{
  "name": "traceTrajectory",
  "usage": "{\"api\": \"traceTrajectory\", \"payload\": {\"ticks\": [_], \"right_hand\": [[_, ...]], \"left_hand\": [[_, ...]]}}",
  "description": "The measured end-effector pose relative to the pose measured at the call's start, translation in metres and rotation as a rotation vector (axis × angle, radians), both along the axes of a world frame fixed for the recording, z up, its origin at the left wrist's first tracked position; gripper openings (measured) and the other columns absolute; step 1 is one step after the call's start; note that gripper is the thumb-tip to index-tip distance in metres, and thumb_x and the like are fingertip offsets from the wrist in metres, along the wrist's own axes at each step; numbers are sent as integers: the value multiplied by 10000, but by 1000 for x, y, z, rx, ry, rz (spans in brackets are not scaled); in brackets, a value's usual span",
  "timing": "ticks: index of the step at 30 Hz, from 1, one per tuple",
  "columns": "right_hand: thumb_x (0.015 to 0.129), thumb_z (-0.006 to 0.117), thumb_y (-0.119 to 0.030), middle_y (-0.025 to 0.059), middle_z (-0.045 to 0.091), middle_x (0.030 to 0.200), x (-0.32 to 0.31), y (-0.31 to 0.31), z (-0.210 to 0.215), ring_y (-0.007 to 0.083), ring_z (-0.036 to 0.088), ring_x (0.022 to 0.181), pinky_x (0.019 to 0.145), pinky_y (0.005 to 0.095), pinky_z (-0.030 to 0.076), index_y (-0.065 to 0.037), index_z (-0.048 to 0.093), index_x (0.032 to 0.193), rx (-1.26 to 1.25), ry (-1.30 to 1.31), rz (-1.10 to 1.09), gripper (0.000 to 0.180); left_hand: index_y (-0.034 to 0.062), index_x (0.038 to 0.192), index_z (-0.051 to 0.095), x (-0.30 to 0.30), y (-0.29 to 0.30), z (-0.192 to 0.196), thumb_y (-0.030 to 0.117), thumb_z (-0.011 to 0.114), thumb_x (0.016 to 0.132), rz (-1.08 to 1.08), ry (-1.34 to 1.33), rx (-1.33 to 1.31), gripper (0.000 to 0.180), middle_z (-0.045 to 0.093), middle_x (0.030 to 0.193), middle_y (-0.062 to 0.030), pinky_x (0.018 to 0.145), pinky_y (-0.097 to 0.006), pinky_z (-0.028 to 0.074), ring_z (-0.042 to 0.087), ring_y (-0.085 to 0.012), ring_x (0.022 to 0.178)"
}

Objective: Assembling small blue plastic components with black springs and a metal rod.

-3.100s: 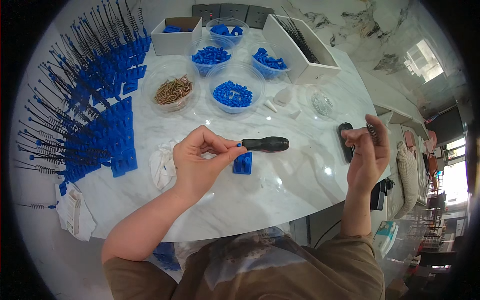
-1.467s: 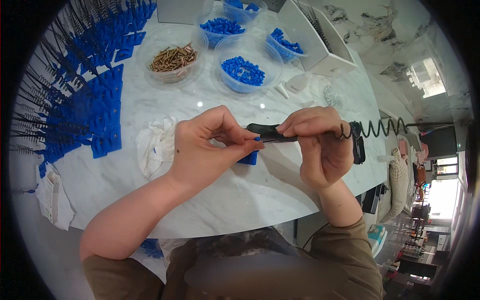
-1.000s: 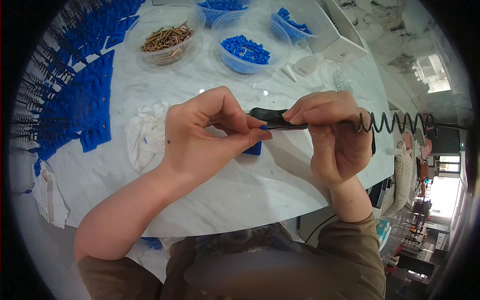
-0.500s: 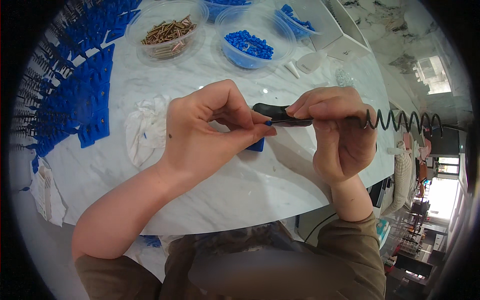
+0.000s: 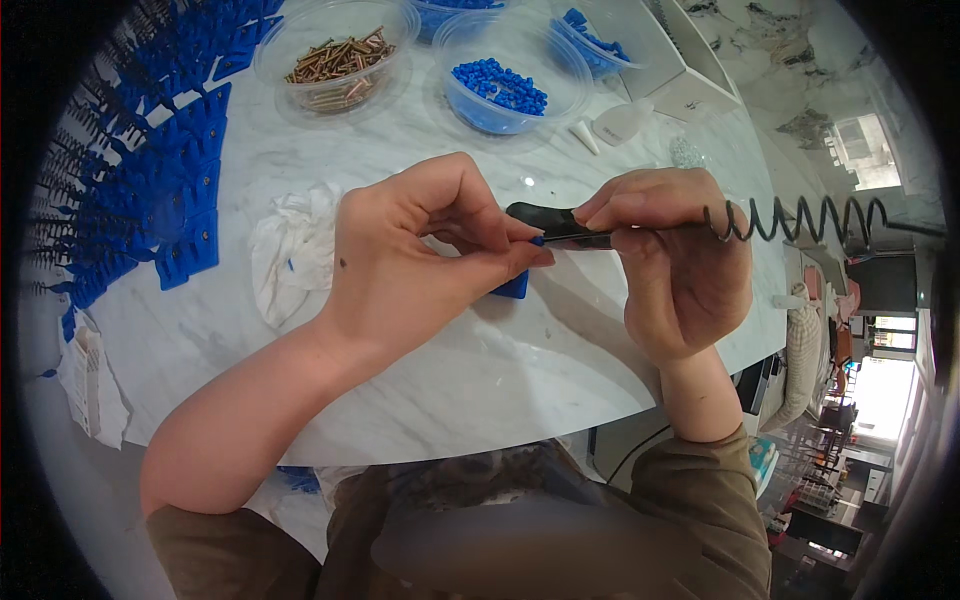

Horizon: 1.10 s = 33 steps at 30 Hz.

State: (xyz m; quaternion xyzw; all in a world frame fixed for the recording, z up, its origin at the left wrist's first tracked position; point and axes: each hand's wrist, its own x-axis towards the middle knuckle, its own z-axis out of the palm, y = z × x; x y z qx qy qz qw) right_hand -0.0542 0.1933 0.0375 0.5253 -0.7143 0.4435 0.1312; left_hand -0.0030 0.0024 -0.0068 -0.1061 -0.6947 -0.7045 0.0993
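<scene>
Thumb and forefinger of my left hand (image 5: 420,240) are pinched on a small blue plastic piece (image 5: 537,241). My right hand (image 5: 680,260) is closed on a black coiled spring (image 5: 800,220), whose coils stick out to the right past my fingers. From the right fingertips its thin straight end reaches left to the blue piece and appears to touch it; whether it sits inside cannot be made out. Behind this, a black-handled object (image 5: 545,218) lies on the table, partly hidden by my right fingers. A blue block (image 5: 513,287) shows under my left fingertips.
Clear round tubs hold brassy screws (image 5: 345,65), small blue pieces (image 5: 500,85) and other blue parts (image 5: 595,42). Blue holders with black coils (image 5: 185,190) crowd the left side. A crumpled white tissue (image 5: 290,250) lies beside my left hand, and a white tube (image 5: 584,137) beyond my right.
The spring's coils now show closer to my right palm, and a straight tail is visible at its far right end. Both hands have barely moved.
</scene>
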Motion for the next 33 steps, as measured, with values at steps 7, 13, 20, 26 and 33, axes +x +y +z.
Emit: {"api": "traceTrajectory", "payload": {"ticks": [7,13,20,26,33], "right_hand": [[867,450,164,215,560,1010,1,0,-3,262,625,838,748,363,559,154,480,1093,-10,3,-31,228],[884,450,143,192,564,1013,3,-2,-1,225,624,861,773,344,560,169,496,1149,52,-35,-55,270],[945,462,42,175,574,971,4,-6,-3,212,614,849,748,338,555,166,486,1199,3,-39,-64,283],[962,458,4,183,571,950,3,-3,-1,233,614,805,732,350,555,154,488,1187,-73,-42,-44,272],[963,469,-7,190,564,954,6,-5,-1,238,617,800,726,355,557,144,501,1152,-72,-66,-46,244]], "left_hand": [[67,727,523,1,1,2,-74,758,726,0,-30,23,274,690,767,-73,720,-250,551,689,-134,808],[71,722,528,1,1,1,-84,750,725,-20,-51,79,271,689,765,-66,721,-250,550,689,-129,813],[72,723,527,1,0,0,-73,759,725,-24,-50,45,273,695,769,-69,729,-249,548,688,-124,813],[70,727,520,0,0,-2,-69,764,725,-25,-39,46,281,703,784,-86,735,-251,551,688,-129,812],[70,725,512,0,1,-1,-71,761,729,-23,-31,42,287,697,781,-83,736,-259,558,693,-140,825]]}}
